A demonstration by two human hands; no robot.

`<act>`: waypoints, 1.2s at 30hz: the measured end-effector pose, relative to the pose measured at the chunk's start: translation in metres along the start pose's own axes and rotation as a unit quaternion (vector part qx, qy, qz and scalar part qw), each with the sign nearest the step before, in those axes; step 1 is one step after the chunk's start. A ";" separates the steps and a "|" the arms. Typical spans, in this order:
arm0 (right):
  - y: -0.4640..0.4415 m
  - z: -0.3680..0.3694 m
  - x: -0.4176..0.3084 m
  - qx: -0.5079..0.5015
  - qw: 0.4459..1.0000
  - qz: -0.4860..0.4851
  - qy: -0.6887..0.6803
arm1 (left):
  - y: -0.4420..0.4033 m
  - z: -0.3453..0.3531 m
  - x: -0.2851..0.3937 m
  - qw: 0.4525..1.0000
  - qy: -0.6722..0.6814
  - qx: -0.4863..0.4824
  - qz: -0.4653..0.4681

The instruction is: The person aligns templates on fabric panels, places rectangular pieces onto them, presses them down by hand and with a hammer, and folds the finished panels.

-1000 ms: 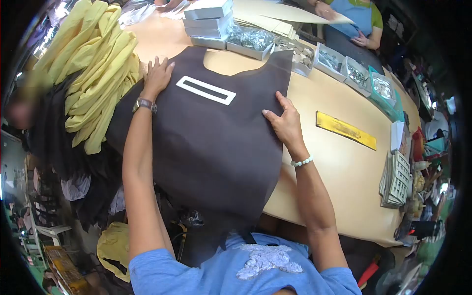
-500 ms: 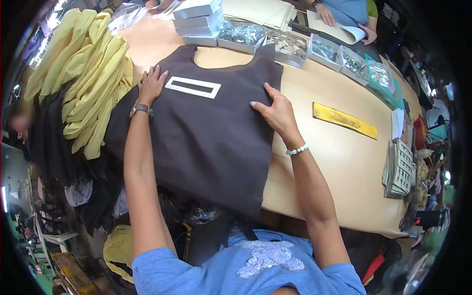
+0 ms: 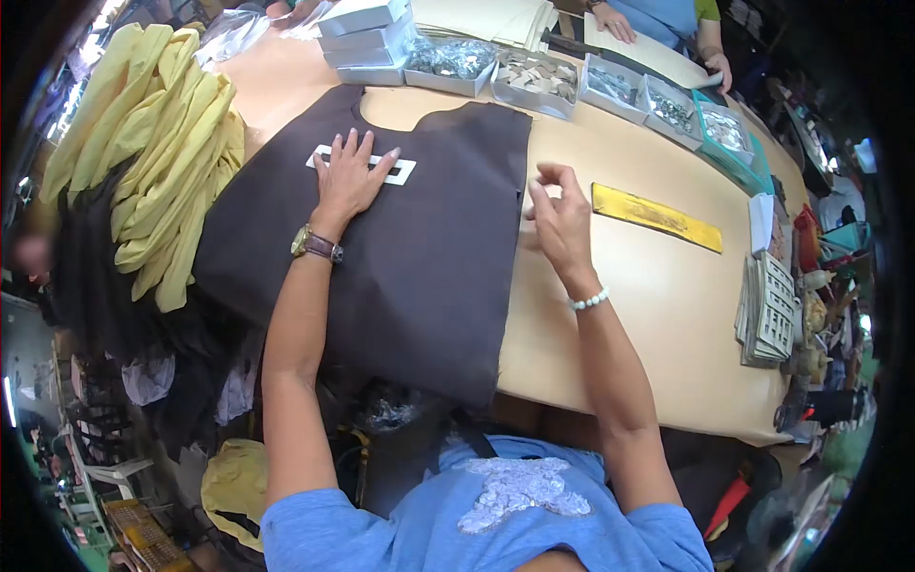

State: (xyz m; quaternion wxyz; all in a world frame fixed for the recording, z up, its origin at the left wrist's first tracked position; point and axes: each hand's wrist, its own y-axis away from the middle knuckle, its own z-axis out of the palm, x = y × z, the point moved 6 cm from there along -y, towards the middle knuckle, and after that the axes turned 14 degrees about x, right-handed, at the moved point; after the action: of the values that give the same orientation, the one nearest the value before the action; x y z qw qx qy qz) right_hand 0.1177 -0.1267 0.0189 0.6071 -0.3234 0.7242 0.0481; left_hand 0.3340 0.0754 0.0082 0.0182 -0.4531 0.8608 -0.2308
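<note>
Broadly, one smooth, pale bench [image 3: 658, 324] carries everything. One matte dark fabric panel [image 3: 410, 267], scooped at the top, lies flat, reaching the near edge. One heap of crumpled yellow cloth [image 3: 162, 153] sits by the left edge; three stacked cardboard boxes [image 3: 367, 43] stand near the far edge. My two hands: the left [image 3: 353, 186] spread on the panel, the right [image 3: 562, 219] beside it, fingers bent; I cannot tell whether they pinch. One flat yellow bar [image 3: 658, 217] lies rightward; one thin white rectangular frame [image 3: 405, 172] lies under my left fingers.
</note>
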 end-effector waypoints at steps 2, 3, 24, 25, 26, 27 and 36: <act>0.011 -0.013 -0.007 0.032 0.996 -0.075 0.031 | 0.000 0.000 -0.001 1.000 0.005 -0.003 -0.011; 0.015 -0.013 -0.009 0.007 0.994 -0.100 0.053 | 0.000 0.002 -0.002 1.000 0.002 -0.003 -0.007; 0.041 0.081 -0.071 -0.212 0.787 -0.505 0.284 | 0.001 0.024 -0.029 0.992 -0.028 0.047 0.110; 0.035 0.081 -0.067 -0.198 0.787 -0.513 0.280 | 0.002 0.028 -0.034 0.992 0.010 0.071 0.106; 0.030 0.084 -0.062 -0.202 0.773 -0.531 0.283 | 0.002 0.035 -0.043 0.989 0.048 0.095 0.101; 0.031 0.084 -0.063 -0.224 0.767 -0.521 0.301 | 0.002 0.038 -0.047 0.985 0.085 0.119 0.096; -0.008 0.034 -0.041 -0.085 0.805 -0.502 0.304 | -0.001 0.023 -0.006 0.954 -0.152 0.104 0.237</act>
State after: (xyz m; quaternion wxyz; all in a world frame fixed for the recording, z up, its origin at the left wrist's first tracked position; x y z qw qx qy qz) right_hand 0.1530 -0.1004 0.0498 0.2655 -0.6906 0.6009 -0.3025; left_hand 0.3436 0.0711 -0.0133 0.2499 -0.2610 0.9020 -0.2361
